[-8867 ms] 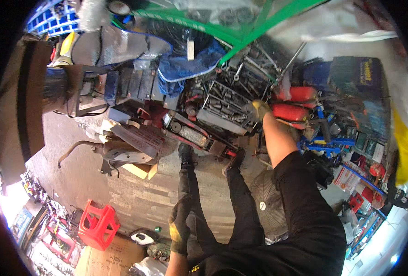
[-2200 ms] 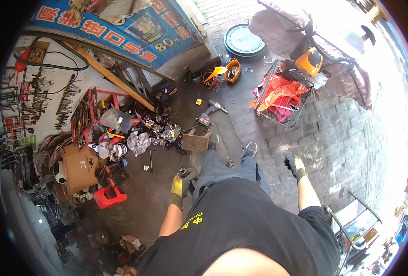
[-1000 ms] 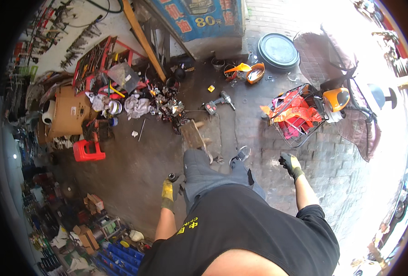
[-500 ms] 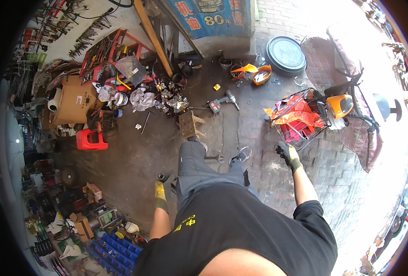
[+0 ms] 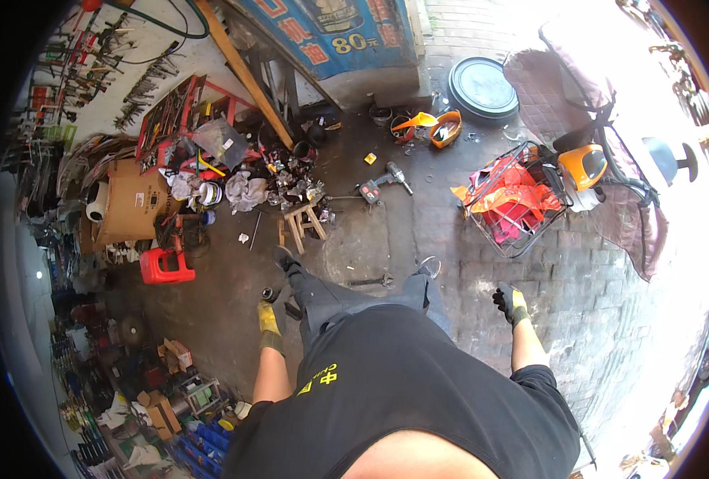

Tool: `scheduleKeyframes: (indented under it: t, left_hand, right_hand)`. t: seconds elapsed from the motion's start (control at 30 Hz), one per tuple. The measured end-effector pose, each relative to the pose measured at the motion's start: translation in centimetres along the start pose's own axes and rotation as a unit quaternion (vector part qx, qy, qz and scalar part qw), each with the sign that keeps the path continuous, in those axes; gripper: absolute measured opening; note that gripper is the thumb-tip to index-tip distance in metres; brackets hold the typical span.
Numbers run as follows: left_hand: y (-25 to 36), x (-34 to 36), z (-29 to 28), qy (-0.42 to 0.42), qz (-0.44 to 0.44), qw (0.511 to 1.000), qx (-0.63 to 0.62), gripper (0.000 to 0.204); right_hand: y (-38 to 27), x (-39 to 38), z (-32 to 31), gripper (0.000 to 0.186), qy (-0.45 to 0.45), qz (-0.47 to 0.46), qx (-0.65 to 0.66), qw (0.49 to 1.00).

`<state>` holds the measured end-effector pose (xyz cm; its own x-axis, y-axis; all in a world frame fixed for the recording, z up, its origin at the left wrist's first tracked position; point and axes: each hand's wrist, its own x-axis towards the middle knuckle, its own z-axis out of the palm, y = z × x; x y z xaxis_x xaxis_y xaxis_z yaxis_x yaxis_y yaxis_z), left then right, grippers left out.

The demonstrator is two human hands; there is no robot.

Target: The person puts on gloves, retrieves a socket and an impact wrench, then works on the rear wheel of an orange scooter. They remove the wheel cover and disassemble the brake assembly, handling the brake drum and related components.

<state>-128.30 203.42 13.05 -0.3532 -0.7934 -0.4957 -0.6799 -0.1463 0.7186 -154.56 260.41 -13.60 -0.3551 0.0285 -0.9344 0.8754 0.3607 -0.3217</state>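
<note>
Both my hands wear yellow and dark work gloves. My left hand (image 5: 270,318), beside my left thigh, is closed round a dark tool (image 5: 269,294) with a round, socket-like end; its body is partly hidden by the hand. Away from my body on the other side hangs my right hand (image 5: 512,304), with loosely curled fingers apart and nothing seen in them. Beyond it stands a wire basket (image 5: 522,249) with red and orange plastic in it, not touched by the hand. On the floor ahead lie a cordless impact wrench (image 5: 376,188) and a small wooden stool (image 5: 304,226).
A red plastic stool (image 5: 166,267) and a cardboard box (image 5: 133,199) are at the left. Metal scraps and rags (image 5: 247,191) crowd the floor near a wooden post (image 5: 247,72). An orange funnel (image 5: 418,120) and a dark round lid (image 5: 484,86) sit farther ahead. A long metal tool (image 5: 370,281) lies near my feet.
My right hand has drawn back from beside the basket toward my body. My feet have shifted, and the wooden stool shows farther from my legs. The left hand keeps the dark tool.
</note>
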Motion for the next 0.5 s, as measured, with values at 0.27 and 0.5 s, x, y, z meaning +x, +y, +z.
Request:
scheduleKeyframes:
  t: [0.27, 0.5]
  left_hand:
    - [2.2, 5.0, 2.6, -0.078, 0.038, 0.996, 0.019, 0.032]
    - [6.7, 13.5, 6.7, -0.209, -0.017, 0.977, 0.049, 0.033]
  right_hand:
    - [0.4, -3.0, 3.7, 0.036, -0.008, -0.049, 0.123, 0.991]
    - [-1.5, -4.8, 11.5, 0.037, -0.004, -0.062, 0.039, 0.997]
